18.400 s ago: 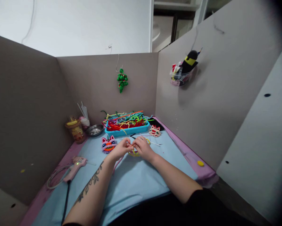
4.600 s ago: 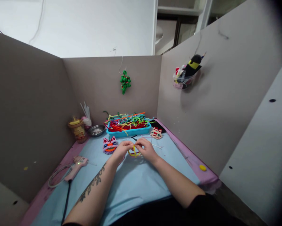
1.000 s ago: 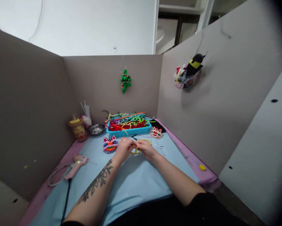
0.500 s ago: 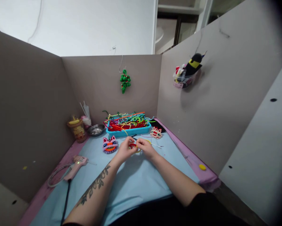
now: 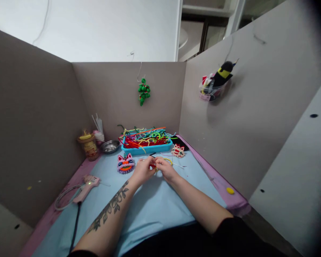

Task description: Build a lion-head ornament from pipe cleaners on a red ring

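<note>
My left hand (image 5: 143, 170) and my right hand (image 5: 166, 170) meet over the blue cloth, with fingertips pinched close together. Between them shows a small red pipe cleaner piece (image 5: 151, 166), partly covered by the left fingers. A yellow pipe cleaner (image 5: 170, 161) curves out behind my right hand, whose fingers are closed on it; its other end is hidden. To the left of my hands lies a purple, pink and orange pipe cleaner animal head (image 5: 125, 164). A cream and red one (image 5: 178, 151) lies beyond my right hand.
A blue tray (image 5: 136, 151) heaped with coloured pipe cleaners stands at the back. On the left are a pink glue gun (image 5: 87, 188) with its cord, a metal bowl (image 5: 110, 146) and a lidded cup (image 5: 90, 148). Partition walls enclose the table; a yellow disc (image 5: 230, 191) lies at right.
My fingers have drawn closer together, and less of the red piece and the lower yellow loop shows. The view has shifted slightly; the things on the table stay put.
</note>
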`<state>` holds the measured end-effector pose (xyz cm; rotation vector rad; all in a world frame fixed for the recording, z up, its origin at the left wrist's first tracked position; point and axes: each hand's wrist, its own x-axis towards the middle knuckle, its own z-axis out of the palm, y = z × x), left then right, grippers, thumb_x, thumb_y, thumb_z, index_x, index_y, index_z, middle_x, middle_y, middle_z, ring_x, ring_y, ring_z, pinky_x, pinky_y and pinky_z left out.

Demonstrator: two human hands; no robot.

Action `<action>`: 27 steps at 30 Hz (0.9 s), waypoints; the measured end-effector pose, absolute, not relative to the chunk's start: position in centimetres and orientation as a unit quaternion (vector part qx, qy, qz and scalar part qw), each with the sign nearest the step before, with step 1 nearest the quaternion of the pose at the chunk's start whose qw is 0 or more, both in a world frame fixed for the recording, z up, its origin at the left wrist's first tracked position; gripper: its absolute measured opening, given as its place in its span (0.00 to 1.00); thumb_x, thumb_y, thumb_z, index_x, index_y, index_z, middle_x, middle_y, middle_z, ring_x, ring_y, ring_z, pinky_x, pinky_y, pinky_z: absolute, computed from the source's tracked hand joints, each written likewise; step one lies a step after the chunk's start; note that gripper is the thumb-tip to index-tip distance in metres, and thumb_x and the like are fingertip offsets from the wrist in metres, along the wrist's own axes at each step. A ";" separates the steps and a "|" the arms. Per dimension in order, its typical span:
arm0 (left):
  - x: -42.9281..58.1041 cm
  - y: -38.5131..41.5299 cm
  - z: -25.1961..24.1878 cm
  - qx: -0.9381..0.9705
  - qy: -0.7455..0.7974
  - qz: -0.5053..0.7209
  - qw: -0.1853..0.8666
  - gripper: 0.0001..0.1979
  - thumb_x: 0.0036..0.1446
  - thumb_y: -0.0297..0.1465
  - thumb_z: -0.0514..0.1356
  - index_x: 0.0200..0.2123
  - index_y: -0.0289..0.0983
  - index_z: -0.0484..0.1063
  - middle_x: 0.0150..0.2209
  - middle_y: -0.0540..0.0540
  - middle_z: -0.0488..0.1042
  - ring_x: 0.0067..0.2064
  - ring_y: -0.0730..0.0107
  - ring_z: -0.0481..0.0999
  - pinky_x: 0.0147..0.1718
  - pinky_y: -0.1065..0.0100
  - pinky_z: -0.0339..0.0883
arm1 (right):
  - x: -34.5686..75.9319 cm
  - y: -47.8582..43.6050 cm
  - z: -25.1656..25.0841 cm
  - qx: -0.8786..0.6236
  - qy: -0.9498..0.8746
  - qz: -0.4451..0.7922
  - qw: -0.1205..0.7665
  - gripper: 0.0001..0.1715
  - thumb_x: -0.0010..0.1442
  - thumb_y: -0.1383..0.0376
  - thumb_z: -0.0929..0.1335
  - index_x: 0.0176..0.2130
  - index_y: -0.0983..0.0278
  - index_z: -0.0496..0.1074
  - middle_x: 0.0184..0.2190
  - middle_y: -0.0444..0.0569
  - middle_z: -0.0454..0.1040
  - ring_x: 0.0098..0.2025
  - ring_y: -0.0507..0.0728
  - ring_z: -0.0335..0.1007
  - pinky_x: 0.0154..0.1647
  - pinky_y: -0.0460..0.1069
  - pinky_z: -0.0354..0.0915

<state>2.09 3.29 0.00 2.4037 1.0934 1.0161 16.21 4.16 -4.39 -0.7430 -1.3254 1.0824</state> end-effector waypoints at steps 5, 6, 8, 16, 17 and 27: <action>2.3 3.2 -0.1 0.852 0.399 0.323 0.106 0.10 0.44 0.24 0.57 0.33 0.39 0.66 0.30 0.50 0.76 0.35 0.66 0.73 0.43 0.64 0.56 | 16.1 4.4 -5.0 -0.330 -0.553 0.485 0.592 0.13 0.47 0.60 0.69 0.18 0.64 0.65 0.34 0.47 0.67 0.41 0.56 0.60 0.46 0.51 0.55; 2.4 3.2 -0.2 0.850 0.401 0.324 0.107 0.10 0.44 0.24 0.58 0.33 0.39 0.65 0.30 0.50 0.76 0.35 0.65 0.74 0.43 0.63 0.56 | 16.1 4.5 -5.1 -0.331 -0.551 0.487 0.591 0.14 0.47 0.59 0.69 0.19 0.64 0.65 0.34 0.47 0.67 0.41 0.56 0.61 0.46 0.51 0.55; 2.4 3.2 -0.3 0.839 0.399 0.342 0.140 0.11 0.44 0.24 0.58 0.33 0.39 0.65 0.31 0.49 0.76 0.36 0.65 0.74 0.42 0.64 0.58 | 16.2 4.7 -5.2 -0.334 -0.551 0.488 0.589 0.14 0.47 0.59 0.69 0.19 0.64 0.65 0.35 0.47 0.68 0.41 0.56 0.61 0.46 0.51 0.56; 2.1 3.4 -1.1 0.712 0.374 0.431 0.409 0.18 0.44 0.29 0.62 0.38 0.39 0.58 0.26 0.51 0.73 0.27 0.71 0.73 0.25 0.74 0.61 | 17.3 4.5 -4.2 -0.348 -0.594 0.421 0.591 0.20 0.57 0.51 0.60 0.34 0.60 0.73 0.45 0.49 0.68 0.51 0.58 0.61 0.51 0.54 0.55; 2.1 3.4 -1.1 0.703 0.370 0.435 0.425 0.18 0.44 0.30 0.62 0.38 0.39 0.57 0.26 0.51 0.73 0.27 0.72 0.72 0.24 0.74 0.61 | 17.4 4.3 -4.0 -0.360 -0.618 0.396 0.576 0.17 0.55 0.52 0.63 0.33 0.61 0.73 0.45 0.49 0.68 0.51 0.58 0.61 0.52 0.54 0.54; 1.8 4.1 -1.4 0.681 0.350 0.419 0.487 0.14 0.46 0.35 0.62 0.35 0.35 0.67 0.27 0.49 0.73 0.28 0.72 0.71 0.28 0.72 0.62 | 17.5 4.7 -4.1 -0.373 -0.630 0.412 0.543 0.12 0.50 0.58 0.66 0.23 0.63 0.67 0.32 0.47 0.69 0.37 0.55 0.64 0.39 0.49 0.60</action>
